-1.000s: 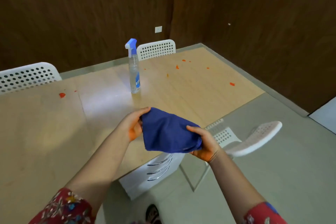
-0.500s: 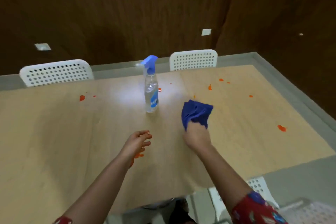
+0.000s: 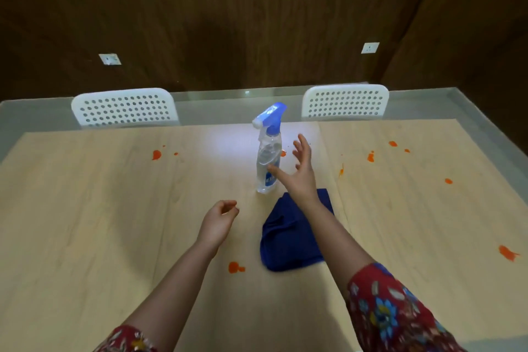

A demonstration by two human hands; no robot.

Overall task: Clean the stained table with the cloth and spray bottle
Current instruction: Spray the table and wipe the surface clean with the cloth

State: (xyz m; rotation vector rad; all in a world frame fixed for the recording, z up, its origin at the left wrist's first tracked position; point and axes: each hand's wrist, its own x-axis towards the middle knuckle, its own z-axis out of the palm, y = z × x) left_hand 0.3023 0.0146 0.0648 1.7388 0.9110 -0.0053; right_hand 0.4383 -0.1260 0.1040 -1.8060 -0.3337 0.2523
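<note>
Right hand (image 3: pixel 300 174): released, fingers straight and spread, palm turned toward the spray bottle (image 3: pixel 266 151); the thumb crosses in front of the bottle's lower body, and contact cannot be confirmed. Left hand (image 3: pixel 217 220): fingers loosely curled, grasping nothing, held above the table (image 3: pixel 85 208). The bottle stands upright just left of the right hand, a slim, waisted body of clear plastic with a blue label low down and a blue trigger head with a white nozzle pointing left. The cloth (image 3: pixel 285 243), dark blue soft fabric, lies loosely folded and creased on the table beneath the right forearm, just beside the bottle's base. The tabletop is pale wood-grain laminate, matt, with a seam running right of the bottle. Orange stains (image 3: pixel 235 267), splashed and irregular, are scattered across it, one near the cloth's near edge. Both sleeves (image 3: pixel 391 314) are red floral fabric. Two white perforated plastic chairs (image 3: pixel 125 107) stand at the far edge against a dark wood-panelled wall (image 3: pixel 228 23).
</note>
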